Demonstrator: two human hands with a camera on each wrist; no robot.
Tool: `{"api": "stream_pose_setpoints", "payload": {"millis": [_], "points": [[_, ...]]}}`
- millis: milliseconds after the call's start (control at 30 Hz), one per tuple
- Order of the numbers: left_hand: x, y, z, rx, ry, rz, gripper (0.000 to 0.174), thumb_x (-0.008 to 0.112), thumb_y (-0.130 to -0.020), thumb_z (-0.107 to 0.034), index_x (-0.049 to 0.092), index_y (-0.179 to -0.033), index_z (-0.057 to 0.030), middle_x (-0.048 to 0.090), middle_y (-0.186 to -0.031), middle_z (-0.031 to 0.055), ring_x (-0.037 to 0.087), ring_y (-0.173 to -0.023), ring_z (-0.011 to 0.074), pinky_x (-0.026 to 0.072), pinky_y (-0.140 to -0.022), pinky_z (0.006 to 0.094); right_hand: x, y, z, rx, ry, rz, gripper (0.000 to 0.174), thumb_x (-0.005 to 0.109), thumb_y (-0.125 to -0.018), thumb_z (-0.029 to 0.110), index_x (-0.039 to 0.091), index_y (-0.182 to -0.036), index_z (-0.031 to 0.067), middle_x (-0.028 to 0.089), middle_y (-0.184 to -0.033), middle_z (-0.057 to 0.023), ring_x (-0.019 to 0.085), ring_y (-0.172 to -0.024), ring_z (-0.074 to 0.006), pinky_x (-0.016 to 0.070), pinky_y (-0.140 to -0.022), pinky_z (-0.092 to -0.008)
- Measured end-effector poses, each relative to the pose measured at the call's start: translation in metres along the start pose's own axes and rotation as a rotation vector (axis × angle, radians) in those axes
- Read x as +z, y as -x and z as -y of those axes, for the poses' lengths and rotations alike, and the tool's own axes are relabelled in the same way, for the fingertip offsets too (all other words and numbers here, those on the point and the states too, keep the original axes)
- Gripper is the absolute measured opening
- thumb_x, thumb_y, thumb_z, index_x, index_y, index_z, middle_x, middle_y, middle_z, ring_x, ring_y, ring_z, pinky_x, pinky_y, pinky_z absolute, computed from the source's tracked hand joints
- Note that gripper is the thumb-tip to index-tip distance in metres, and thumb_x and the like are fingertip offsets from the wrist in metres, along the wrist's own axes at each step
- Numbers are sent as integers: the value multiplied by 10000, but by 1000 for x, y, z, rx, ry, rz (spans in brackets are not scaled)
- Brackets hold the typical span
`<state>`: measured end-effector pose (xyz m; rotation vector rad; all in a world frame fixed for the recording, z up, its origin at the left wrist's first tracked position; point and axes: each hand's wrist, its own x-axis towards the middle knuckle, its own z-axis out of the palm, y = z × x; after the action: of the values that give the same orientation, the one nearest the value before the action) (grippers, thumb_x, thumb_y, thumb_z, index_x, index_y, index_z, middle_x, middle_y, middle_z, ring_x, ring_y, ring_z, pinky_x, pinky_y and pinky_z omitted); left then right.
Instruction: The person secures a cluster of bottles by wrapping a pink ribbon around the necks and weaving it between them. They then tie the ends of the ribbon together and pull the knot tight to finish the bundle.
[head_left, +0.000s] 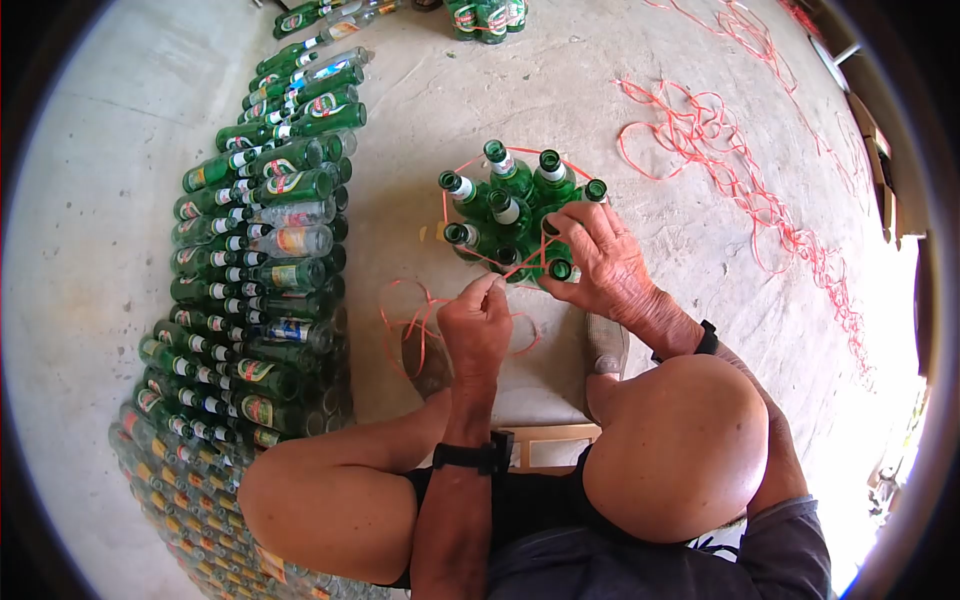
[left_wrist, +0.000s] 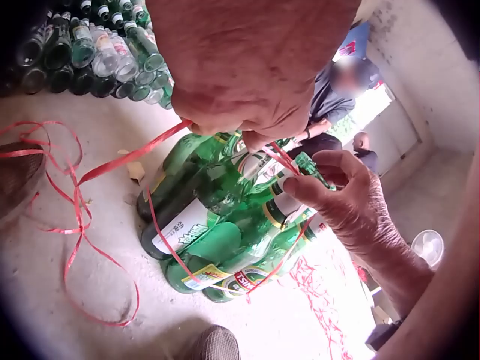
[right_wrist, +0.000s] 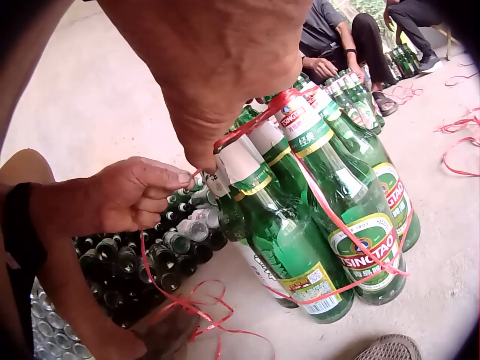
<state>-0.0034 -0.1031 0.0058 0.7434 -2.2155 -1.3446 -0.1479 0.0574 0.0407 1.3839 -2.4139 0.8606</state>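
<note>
Several green beer bottles [head_left: 507, 208] stand upright in a tight cluster on the floor, some with Tsingtao labels [right_wrist: 365, 251]. Red plastic twine [right_wrist: 337, 217] loops around their bodies and crosses over the necks. At the near side of the cluster, my left hand [head_left: 475, 325] pinches a length of twine between thumb and fingertips, its loose tail [left_wrist: 79, 187] trailing on the floor. My right hand [head_left: 605, 262] reaches over the right side, thumb and fingers around a bottle neck [left_wrist: 304, 165]. Its palm side is partly hidden.
Stacked bottles [head_left: 290, 240] lie on their sides along the left wall. A long tangle of red twine [head_left: 720, 170] spreads over the floor at right. Another bottle bundle [head_left: 487, 18] stands farther back. Other people [right_wrist: 337, 37] sit nearby. My shoe [head_left: 606, 345] is close to the bottles.
</note>
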Motion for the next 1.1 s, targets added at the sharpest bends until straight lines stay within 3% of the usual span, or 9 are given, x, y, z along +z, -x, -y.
{"api": "stream_pose_setpoints", "payload": {"millis": [167,267,367,467,767,867,1100], "points": [[-9,-5,-9,34,-75,19,147,738,-950,-59,772,-1043,50,675,-685,57,577,-629,68,480,-579,285,1,0,0,28,14,21,735,906,-660,238,623,-1312,54,605,-1241,-120,671,-1097,-320,590,-894,-444],[-16,-7,-21,39,-111,72,146,738,-947,-56,774,-1045,45,688,-680,91,609,-613,93,491,-576,297,0,0,2,53,20,41,732,900,-666,239,620,-1319,59,608,-1253,-115,679,-1110,-303,592,-896,-430],[-21,-13,-26,182,-201,84,142,741,-939,-61,781,-1043,26,696,-692,159,664,-588,155,506,-577,321,1,0,3,59,40,47,729,893,-673,241,617,-1322,58,608,-1268,-116,688,-1112,-299,588,-915,-430],[-26,-28,-47,229,-277,129,75,716,-915,-101,774,-952,-70,716,-780,197,705,-680,394,541,-596,463,1,1,3,58,29,45,734,888,-676,241,603,-1326,54,603,-1286,-119,693,-1109,-300,581,-937,-436],[-26,-72,-62,522,-548,343,21,725,-899,-86,739,-898,-101,707,-766,155,699,-678,389,514,-576,484,6,5,-2,28,18,18,802,907,-622,256,577,-1320,40,582,-1275,-124,693,-1072,-292,562,-957,-444],[-23,-84,-73,572,-570,415,32,709,-898,-86,729,-879,-101,710,-775,159,699,-683,392,509,-573,492,4,4,-3,16,2,-5,700,861,-663,194,598,-1296,53,615,-1279,-120,711,-1025,-304,593,-869,-436],[-10,-105,-58,499,-572,436,61,711,-889,-105,767,-865,-112,679,-714,178,686,-673,409,515,-589,506,6,6,-5,33,-22,34,814,882,-606,225,571,-1333,32,570,-1269,-119,668,-1009,-267,553,-837,-415]]}}
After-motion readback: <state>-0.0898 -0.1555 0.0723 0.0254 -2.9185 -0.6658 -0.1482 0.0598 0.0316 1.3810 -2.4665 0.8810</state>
